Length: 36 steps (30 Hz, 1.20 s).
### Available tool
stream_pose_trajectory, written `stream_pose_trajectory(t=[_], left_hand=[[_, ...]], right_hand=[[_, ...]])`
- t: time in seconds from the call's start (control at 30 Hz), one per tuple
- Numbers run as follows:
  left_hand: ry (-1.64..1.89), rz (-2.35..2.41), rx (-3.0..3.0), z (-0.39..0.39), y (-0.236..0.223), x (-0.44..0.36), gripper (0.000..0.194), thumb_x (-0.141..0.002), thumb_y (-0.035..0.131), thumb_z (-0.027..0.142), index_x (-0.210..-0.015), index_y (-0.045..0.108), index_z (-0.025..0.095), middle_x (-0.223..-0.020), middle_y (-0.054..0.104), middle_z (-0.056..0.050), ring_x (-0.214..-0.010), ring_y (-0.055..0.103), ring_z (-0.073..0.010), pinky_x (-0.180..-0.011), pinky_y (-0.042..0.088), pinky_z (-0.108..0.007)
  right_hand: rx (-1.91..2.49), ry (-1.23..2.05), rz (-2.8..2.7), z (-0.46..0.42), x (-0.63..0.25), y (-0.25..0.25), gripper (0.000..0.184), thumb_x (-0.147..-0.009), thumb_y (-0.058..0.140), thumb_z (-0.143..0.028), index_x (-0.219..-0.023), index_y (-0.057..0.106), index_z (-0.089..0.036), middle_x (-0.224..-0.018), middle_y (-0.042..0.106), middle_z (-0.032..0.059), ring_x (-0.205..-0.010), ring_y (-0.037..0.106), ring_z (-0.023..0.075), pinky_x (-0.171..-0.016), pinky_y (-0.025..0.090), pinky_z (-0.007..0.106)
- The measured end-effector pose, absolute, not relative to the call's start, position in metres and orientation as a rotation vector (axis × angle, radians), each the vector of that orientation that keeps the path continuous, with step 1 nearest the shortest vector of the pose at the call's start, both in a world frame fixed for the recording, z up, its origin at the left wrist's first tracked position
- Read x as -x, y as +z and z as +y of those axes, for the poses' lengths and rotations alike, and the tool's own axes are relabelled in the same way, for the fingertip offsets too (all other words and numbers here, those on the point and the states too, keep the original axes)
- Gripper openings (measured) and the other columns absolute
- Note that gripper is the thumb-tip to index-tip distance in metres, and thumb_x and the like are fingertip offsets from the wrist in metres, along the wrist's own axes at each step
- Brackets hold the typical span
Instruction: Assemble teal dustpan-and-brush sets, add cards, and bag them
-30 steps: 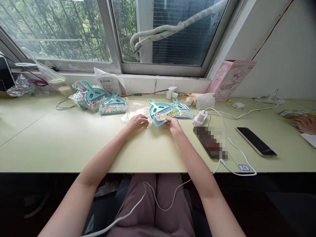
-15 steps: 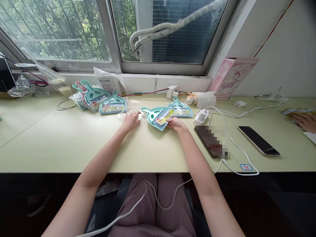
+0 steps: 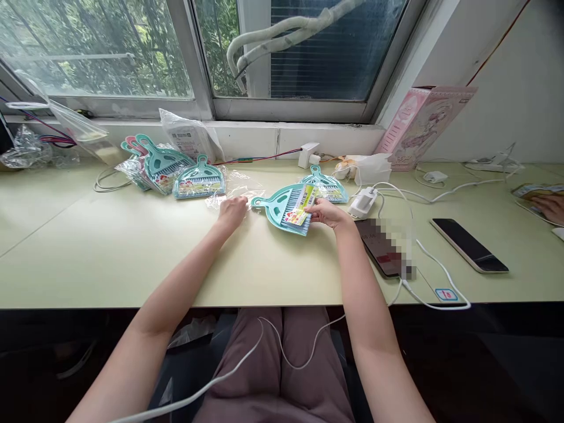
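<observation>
A mint-green toy dustpan with its blue-bristled brush [image 3: 284, 207] is tilted over the desk, its handle pointing left. My right hand [image 3: 326, 212] grips it at the wide edge, beside a yellow-green printed label. To its left, my left hand [image 3: 232, 214] is closed on a crumpled clear plastic bag [image 3: 241, 185] lying behind the knuckles; the fingertips are partly hidden. Just behind the held set lies another mint dustpan set [image 3: 325, 183]. Left of the bag sits a wrapped dustpan set [image 3: 200, 178], next to a pile of mint and pink sets [image 3: 159, 164].
Right of my right arm lie a charging phone [image 3: 379, 247], a second phone [image 3: 469, 245], a white charger [image 3: 363, 202] and loose cables. A pink box [image 3: 425, 126] stands by the wall. Another person's hand [image 3: 550, 207] shows at the far right. One white cable crosses my lap.
The dustpan set has shifted slightly right with my right hand, and its label has turned more upright. My left hand's fingers have curled closed at the plastic bag. The view has shifted slightly.
</observation>
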<state>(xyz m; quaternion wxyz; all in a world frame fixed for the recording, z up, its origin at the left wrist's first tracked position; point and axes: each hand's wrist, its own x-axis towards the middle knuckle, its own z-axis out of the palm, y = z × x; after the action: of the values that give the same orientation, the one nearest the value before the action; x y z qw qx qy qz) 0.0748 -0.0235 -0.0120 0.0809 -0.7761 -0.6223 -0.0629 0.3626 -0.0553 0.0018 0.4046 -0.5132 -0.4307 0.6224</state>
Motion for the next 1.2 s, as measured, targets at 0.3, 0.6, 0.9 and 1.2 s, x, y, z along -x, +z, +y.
stream_pose_trajectory(t=[0.3,0.6,0.9,1.2], left_hand=[[-0.019,-1.819,2.296,-0.03,-0.01,-0.084,0.034,-0.087,0.034,0.006,-0.093,0.068,0.008,-0.097,0.068,-0.018,-0.089,0.066,-0.0286,-0.068,0.042,-0.034],[-0.094,-1.768,2.246,-0.03,-0.011,-0.083,0.037,-0.091,0.032,0.018,-0.094,0.068,0.011,-0.1,0.067,-0.018,-0.088,0.066,-0.03,-0.066,0.044,-0.035],[-0.303,-1.892,2.178,-0.027,0.0,-0.068,0.038,-0.092,0.031,0.025,-0.09,0.067,0.014,-0.093,0.069,-0.018,-0.083,0.066,-0.0327,-0.064,0.044,-0.036],[-1.05,-2.089,1.9,-0.031,0.02,-0.056,0.04,-0.093,0.037,0.044,-0.107,0.065,0.019,-0.103,0.07,-0.011,-0.09,0.064,-0.0313,-0.074,0.045,-0.039]], right_hand=[[1.301,1.585,-1.093,-0.053,-0.359,-0.001,0.028,-0.073,0.065,-0.002,-0.096,0.058,-0.016,-0.088,0.073,0.0063,-0.069,0.069,0.0149,-0.065,0.06,0.028],[1.257,1.57,-1.04,-0.048,-0.353,-0.002,0.029,-0.069,0.069,-0.004,-0.093,0.057,-0.017,-0.08,0.071,0.0039,-0.062,0.068,0.014,-0.059,0.058,0.025],[1.048,1.66,-1.098,-0.046,-0.357,-0.009,0.034,-0.066,0.075,-0.008,-0.096,0.06,-0.015,-0.089,0.072,0.0051,-0.071,0.069,0.0149,-0.062,0.059,0.024],[0.931,1.654,-1.17,-0.043,-0.35,-0.002,0.042,-0.065,0.078,-0.015,-0.103,0.059,-0.019,-0.089,0.072,0.0032,-0.068,0.069,0.0142,-0.062,0.059,0.025]])
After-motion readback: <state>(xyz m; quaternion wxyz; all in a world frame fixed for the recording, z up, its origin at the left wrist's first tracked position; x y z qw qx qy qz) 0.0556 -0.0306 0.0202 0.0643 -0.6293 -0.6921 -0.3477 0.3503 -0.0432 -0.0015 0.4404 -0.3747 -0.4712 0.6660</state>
